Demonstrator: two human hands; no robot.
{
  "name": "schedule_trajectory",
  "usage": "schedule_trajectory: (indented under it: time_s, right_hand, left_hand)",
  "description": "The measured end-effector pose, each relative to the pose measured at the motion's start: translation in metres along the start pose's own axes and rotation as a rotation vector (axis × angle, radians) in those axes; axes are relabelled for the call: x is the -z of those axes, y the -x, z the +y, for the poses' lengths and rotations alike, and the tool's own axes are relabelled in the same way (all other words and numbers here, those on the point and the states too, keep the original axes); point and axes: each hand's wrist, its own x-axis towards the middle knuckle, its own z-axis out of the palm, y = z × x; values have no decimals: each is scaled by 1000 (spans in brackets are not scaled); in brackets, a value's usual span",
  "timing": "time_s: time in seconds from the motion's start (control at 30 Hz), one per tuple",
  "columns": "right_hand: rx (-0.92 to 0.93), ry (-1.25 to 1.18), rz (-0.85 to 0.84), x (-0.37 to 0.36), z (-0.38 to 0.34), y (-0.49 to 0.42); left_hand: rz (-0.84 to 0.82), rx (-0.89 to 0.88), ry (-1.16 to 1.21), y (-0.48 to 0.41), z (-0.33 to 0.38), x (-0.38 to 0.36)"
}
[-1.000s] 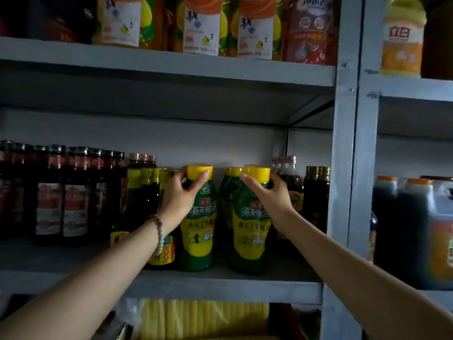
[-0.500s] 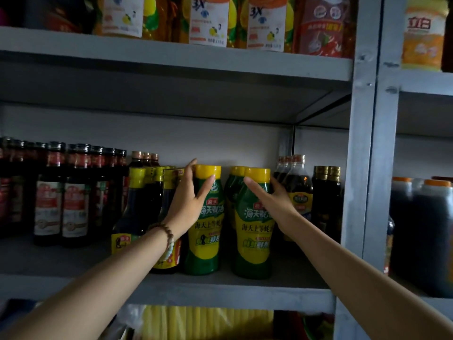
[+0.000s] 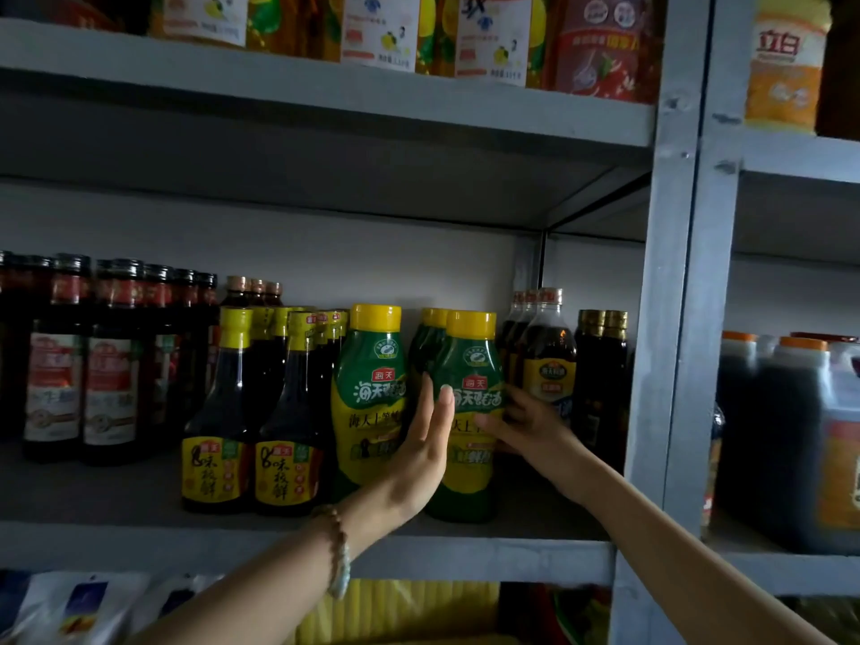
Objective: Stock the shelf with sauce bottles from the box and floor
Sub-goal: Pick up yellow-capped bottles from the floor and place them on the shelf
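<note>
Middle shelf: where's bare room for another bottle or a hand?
Bare: the front strip of the middle shelf ahead of the red-capped bottles, left of the yellow-label soy bottles. A smaller patch between the right green bottle and the upright post, crossed by the right forearm. Crowded: soy bottles through both green bottles; the left hand fills their gap.

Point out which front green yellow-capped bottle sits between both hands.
The right green bottle: left hand at its left side, right hand at its right. The left green bottle stands outside them.

Bare shelf board (image 3: pixel 93 495) lies open before the dark bottles (image 3: pixel 111 365); the upright post (image 3: pixel 670 318) walls the right
</note>
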Motion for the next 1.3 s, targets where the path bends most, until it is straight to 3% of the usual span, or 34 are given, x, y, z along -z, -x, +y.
schedule_trajectory:
  time_s: [0.2, 0.5, 0.93, 1.3]
  right_hand:
    - [84, -7, 72, -13, 11, -25]
    - [207, -17, 151, -20, 42, -71]
    - [219, -16, 187, -21, 57, -95]
    - [208, -11, 230, -22, 66, -99]
  left_hand:
    - [195, 13, 110, -34, -15, -13]
    - [436, 62, 4, -92, -55, -20]
    - [453, 5, 103, -120, -74, -15]
    - [443, 36, 32, -127, -95, -12]
